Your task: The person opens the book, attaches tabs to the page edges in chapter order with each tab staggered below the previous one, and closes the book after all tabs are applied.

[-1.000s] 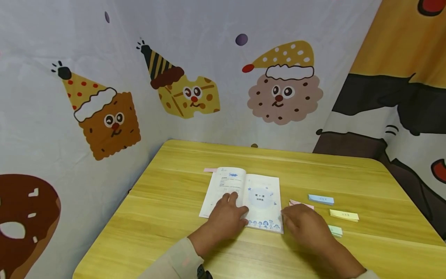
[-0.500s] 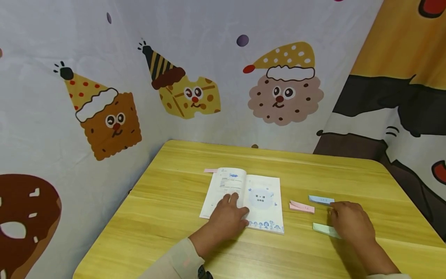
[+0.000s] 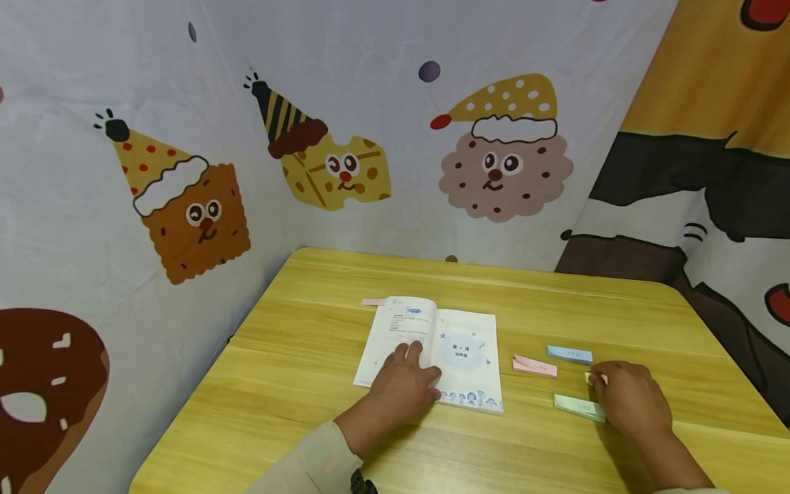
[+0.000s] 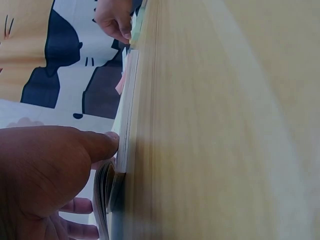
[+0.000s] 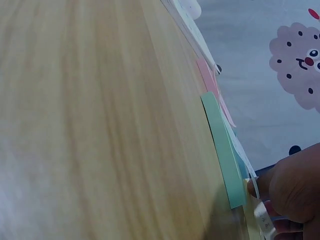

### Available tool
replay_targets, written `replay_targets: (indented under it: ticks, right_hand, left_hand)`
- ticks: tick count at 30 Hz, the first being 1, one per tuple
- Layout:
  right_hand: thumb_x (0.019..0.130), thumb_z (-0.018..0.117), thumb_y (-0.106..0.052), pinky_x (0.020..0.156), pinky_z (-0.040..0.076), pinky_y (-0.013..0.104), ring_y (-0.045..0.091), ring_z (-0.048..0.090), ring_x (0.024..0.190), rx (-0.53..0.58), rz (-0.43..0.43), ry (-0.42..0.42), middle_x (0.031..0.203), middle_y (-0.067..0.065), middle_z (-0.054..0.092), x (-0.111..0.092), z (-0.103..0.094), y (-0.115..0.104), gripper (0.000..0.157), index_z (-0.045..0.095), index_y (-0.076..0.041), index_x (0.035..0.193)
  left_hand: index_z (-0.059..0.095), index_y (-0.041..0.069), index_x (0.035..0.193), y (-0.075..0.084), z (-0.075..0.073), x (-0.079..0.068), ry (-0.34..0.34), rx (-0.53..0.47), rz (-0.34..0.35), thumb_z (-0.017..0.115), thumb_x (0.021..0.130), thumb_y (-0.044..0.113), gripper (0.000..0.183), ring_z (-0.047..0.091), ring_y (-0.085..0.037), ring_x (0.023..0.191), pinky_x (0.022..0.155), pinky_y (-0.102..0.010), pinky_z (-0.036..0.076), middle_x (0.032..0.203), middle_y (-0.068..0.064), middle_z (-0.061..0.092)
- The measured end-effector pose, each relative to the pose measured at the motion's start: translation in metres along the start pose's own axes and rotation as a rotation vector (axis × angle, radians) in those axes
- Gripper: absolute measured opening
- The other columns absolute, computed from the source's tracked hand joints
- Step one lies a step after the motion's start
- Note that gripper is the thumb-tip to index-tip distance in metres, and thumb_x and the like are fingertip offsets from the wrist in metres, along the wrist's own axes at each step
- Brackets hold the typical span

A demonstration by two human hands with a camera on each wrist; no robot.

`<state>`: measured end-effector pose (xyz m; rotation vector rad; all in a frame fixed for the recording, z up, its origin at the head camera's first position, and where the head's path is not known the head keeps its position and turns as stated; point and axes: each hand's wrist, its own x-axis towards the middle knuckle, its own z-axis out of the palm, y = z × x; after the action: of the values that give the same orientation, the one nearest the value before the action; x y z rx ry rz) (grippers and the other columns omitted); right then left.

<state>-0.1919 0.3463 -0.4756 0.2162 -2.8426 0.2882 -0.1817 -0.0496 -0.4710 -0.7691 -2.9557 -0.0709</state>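
An open book [image 3: 465, 329] lies on the table, its printed pages facing up. My left hand [image 3: 404, 384] rests across the lower middle of it with fingers extended, holding the pages flat; in the left wrist view the thumb [image 4: 102, 145] presses near the page edge. To the right, my right hand [image 3: 632, 398] pinches the yellow sticky-note strips [image 3: 589, 378], which the fingers mostly cover. A strip lifted in the right wrist view [image 5: 262, 217] shows small print. Green sticky-note strips [image 3: 579, 407] sit just beside that hand.
Blue sticky-note strips [image 3: 569, 354] and pink ones [image 3: 534, 366] lie between the book and my right hand. A pink tab [image 3: 373, 302] sticks out from the book's upper left edge. A cartoon-printed cloth [image 3: 395, 233] hangs behind the table [image 3: 278, 439].
My right hand has moved from the book's right edge over to the yellow strips and now pinches them. The left hand has stayed on the book.
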Motion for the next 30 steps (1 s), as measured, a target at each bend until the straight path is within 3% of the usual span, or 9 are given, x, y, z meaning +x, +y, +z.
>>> replay_targets:
  ticks: [6,14,17,22,26,30]
  right_hand:
    - [0.076,0.075,-0.016,0.062,0.04,0.053,0.041,0.055,0.076,-0.018,0.009,0.038,0.085,0.013,0.067,0.0,0.001,0.0,0.013,0.071,-0.008,0.085]
    - [0.08,0.072,-0.015,0.052,0.04,0.046,0.019,0.052,0.055,-0.029,0.0,-0.006,0.068,-0.003,0.061,-0.001,-0.004,-0.004,0.01,0.067,-0.009,0.085]
    - [0.082,0.07,-0.016,0.06,0.037,0.051,0.02,0.051,0.055,-0.019,0.044,-0.032,0.067,-0.004,0.059,-0.001,-0.011,-0.013,0.011,0.066,-0.009,0.089]
    - [0.086,0.067,-0.015,0.059,0.035,0.051,0.019,0.051,0.054,0.049,0.012,0.053,0.066,-0.003,0.06,0.01,-0.018,-0.039,0.013,0.065,-0.006,0.095]
    - [0.086,0.066,-0.012,0.067,0.035,0.054,0.025,0.056,0.066,0.159,-0.063,0.096,0.078,0.001,0.066,0.024,-0.012,-0.06,0.013,0.066,-0.008,0.098]
    - [0.089,0.064,-0.014,0.078,0.032,0.058,0.032,0.057,0.082,0.255,-0.07,0.057,0.088,0.003,0.067,0.039,0.002,-0.072,0.012,0.066,-0.011,0.1]
  left_hand:
    - [0.063,0.032,0.117,0.0,0.0,0.0,-0.004,-0.001,-0.003,0.058,0.088,0.051,0.036,0.04,-0.038,0.118,0.094,-0.046,0.038,0.13,-0.016,0.041]
    - [0.064,0.032,0.116,0.001,0.0,0.0,0.0,-0.008,-0.003,0.059,0.087,0.051,0.035,0.041,-0.037,0.117,0.093,-0.046,0.039,0.129,-0.015,0.042]
    - [0.064,0.032,0.116,0.0,0.0,0.0,0.002,-0.006,0.001,0.058,0.087,0.051,0.035,0.041,-0.037,0.116,0.093,-0.046,0.039,0.129,-0.015,0.042]
    - [0.063,0.033,0.117,0.0,-0.001,0.0,0.0,-0.005,0.003,0.057,0.087,0.051,0.036,0.041,-0.037,0.116,0.093,-0.046,0.038,0.129,-0.016,0.042]
    - [0.062,0.033,0.119,0.0,-0.002,-0.001,-0.013,-0.011,-0.001,0.057,0.088,0.051,0.036,0.041,-0.037,0.116,0.094,-0.046,0.038,0.13,-0.016,0.041]
    - [0.062,0.034,0.12,0.0,-0.003,-0.001,-0.021,-0.017,-0.004,0.057,0.088,0.051,0.036,0.041,-0.037,0.117,0.094,-0.046,0.038,0.131,-0.016,0.041]
